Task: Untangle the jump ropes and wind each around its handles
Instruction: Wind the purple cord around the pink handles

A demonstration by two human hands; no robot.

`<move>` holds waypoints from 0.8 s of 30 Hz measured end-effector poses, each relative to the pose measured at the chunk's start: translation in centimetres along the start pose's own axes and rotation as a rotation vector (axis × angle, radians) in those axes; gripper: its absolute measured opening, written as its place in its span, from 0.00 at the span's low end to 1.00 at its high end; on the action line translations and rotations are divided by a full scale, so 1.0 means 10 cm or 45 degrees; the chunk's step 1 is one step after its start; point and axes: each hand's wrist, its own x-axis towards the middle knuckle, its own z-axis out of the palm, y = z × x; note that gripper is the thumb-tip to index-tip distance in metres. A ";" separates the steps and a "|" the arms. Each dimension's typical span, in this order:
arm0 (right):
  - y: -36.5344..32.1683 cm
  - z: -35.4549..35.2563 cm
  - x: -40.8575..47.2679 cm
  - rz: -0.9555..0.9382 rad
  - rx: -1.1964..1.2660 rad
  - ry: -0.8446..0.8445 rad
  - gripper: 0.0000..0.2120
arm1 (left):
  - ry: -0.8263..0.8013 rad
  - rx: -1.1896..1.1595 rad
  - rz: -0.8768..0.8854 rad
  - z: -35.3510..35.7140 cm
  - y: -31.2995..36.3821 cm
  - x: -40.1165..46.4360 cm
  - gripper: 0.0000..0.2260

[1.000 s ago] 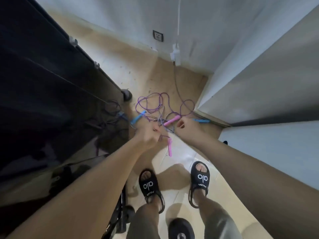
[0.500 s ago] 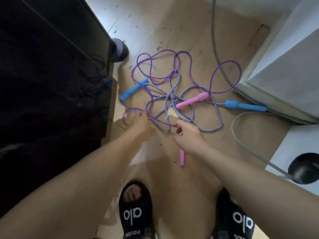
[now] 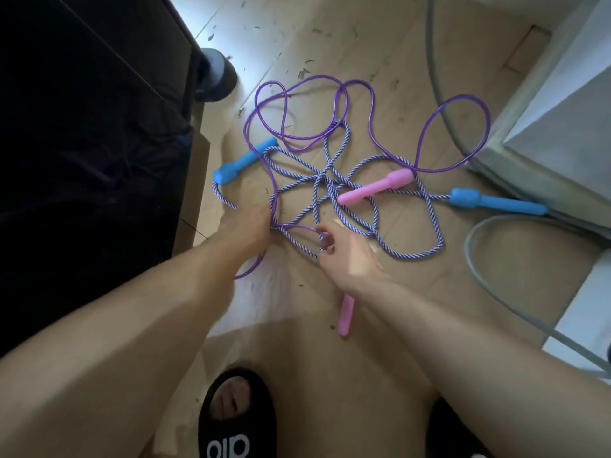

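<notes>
Two jump ropes lie tangled together on the wooden floor. The purple rope is a smooth plastic cord and makes wide loops at the far side of the heap. One of its pink handles lies in the middle of the tangle, and the second pink handle lies near the person, partly hidden under the right wrist. The braided rope, blue and white, crosses itself many times in the middle and passes over and under the purple cord. One blue handle lies at the left, just beside the dark furniture. The other blue handle lies at the right, against the base of a white cabinet.

The left hand is down on the near left part of the tangle, where the purple cord and the braided rope meet. Its fingers are hidden, so I cannot tell if it grips anything. The right hand pinches cord strands at the near edge of the heap; its fingertips are curled around them.

A grey cable runs along the floor at the right and bends in a curve near the cabinet, close to the rope loops there. A dark caster wheel stands at the corner of the furniture, beyond the ropes. Small bits of debris are scattered on the floor. A black slipper with white letters shows at the bottom edge.
</notes>
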 end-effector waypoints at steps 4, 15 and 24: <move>-0.14 -0.03 -0.08 0.088 0.094 -0.061 0.20 | -0.066 -0.376 -0.119 -0.15 0.06 -0.32 0.10; -1.29 -0.99 -0.94 0.351 0.964 -0.123 0.12 | -0.356 -1.552 0.090 -1.55 0.81 -1.83 0.09; -1.27 -1.26 -2.02 0.338 0.975 0.104 0.10 | -0.585 -1.111 0.447 -1.77 1.02 -3.14 0.08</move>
